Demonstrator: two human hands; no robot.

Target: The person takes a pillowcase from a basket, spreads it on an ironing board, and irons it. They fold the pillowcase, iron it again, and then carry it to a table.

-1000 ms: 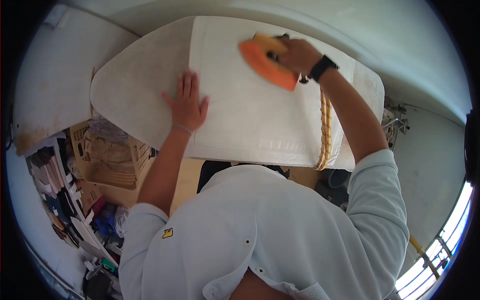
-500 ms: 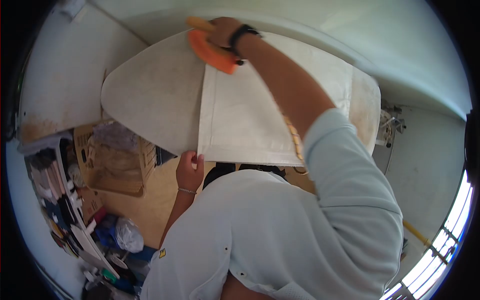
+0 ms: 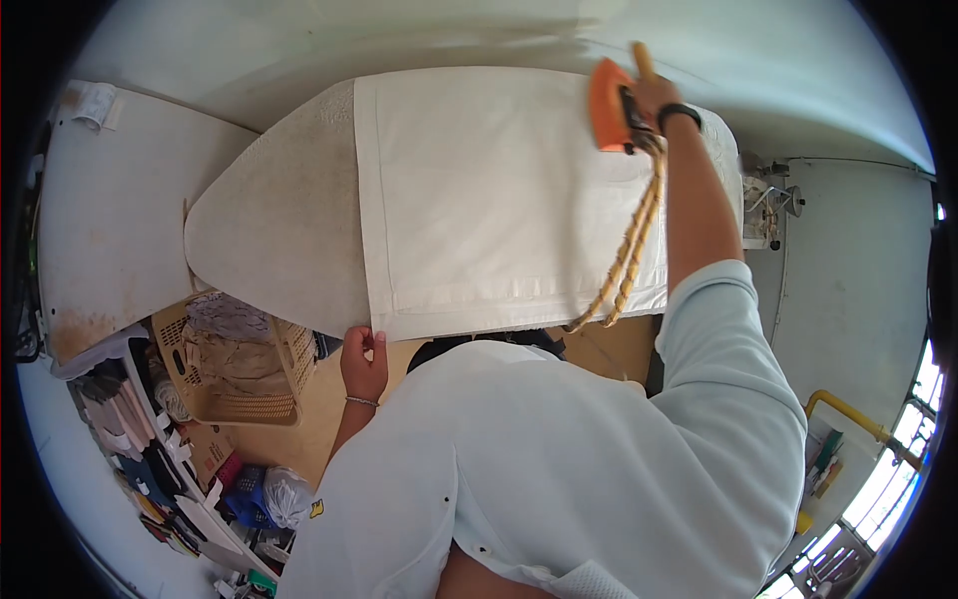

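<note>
An orange iron point(image 3: 607, 108) is in my right hand point(image 3: 657, 97), whose fingers are wrapped round its handle. The iron is over the far right part of a white cloth point(image 3: 479, 190) spread on the ironing board point(image 3: 264, 195). From the iron's back, a yellow patterned cord point(image 3: 629, 245) hangs down across the cloth to the near edge. At the cloth's near left corner, my left hand point(image 3: 363, 361) has thumb and fingers closed on the hem. The board's rounded left end shows bare.
Below the board on the left stands a yellow plastic basket point(image 3: 244, 407) with crumpled cloth inside. Shelves of folded fabric point(image 3: 110, 409) run along the left wall, near a white plastic bag point(image 3: 287, 497). A wall point(image 3: 479, 40) borders the board's far side.
My right hand has carried the iron from the cloth's far left edge to its far right part. My left hand stays at the near left corner. The view has shifted slightly.
</note>
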